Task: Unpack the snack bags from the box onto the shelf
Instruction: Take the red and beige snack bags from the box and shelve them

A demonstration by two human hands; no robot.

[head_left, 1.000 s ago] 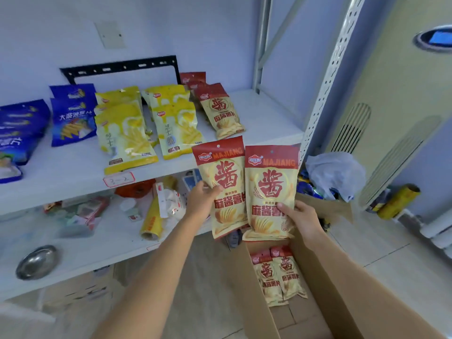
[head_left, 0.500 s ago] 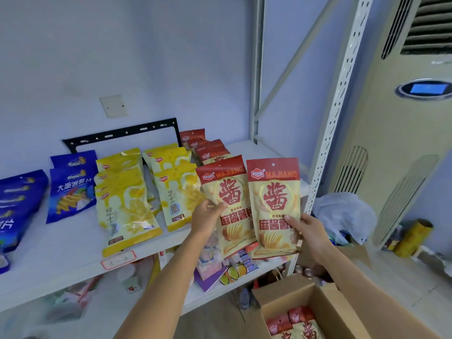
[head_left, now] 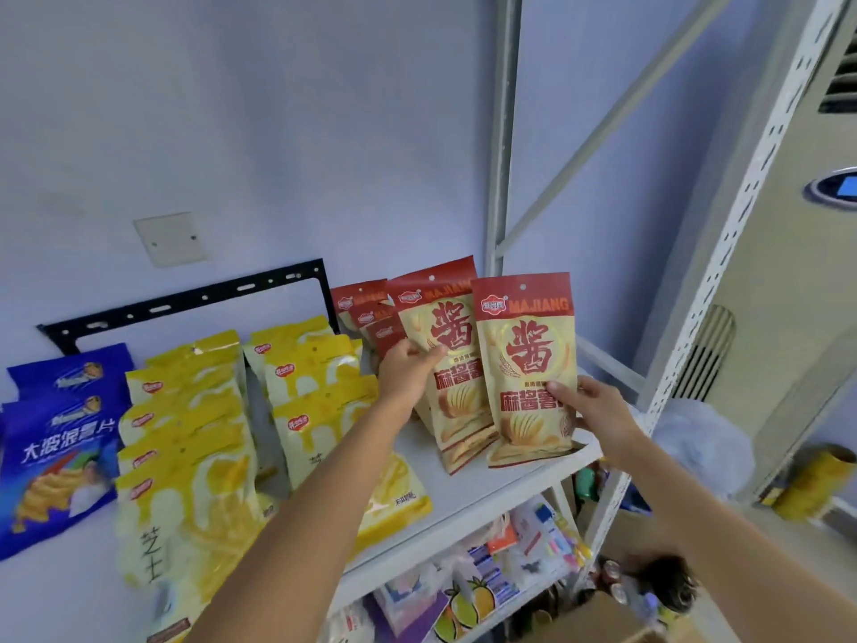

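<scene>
Both hands kept a grip on the snack bags: the left hand [head_left: 408,373] pinched one red-and-tan foil snack bag [head_left: 440,345] by its left edge, the right hand [head_left: 598,410] held a second matching bag [head_left: 528,364] by its lower right side. Since a second earlier both bags had risen from above the cardboard box [head_left: 603,619] to the white shelf board [head_left: 519,475], their bottoms near or touching it beside the stacked red bags [head_left: 366,313]; placing looked imminent, with only setting down and letting go left for this pair.
</scene>
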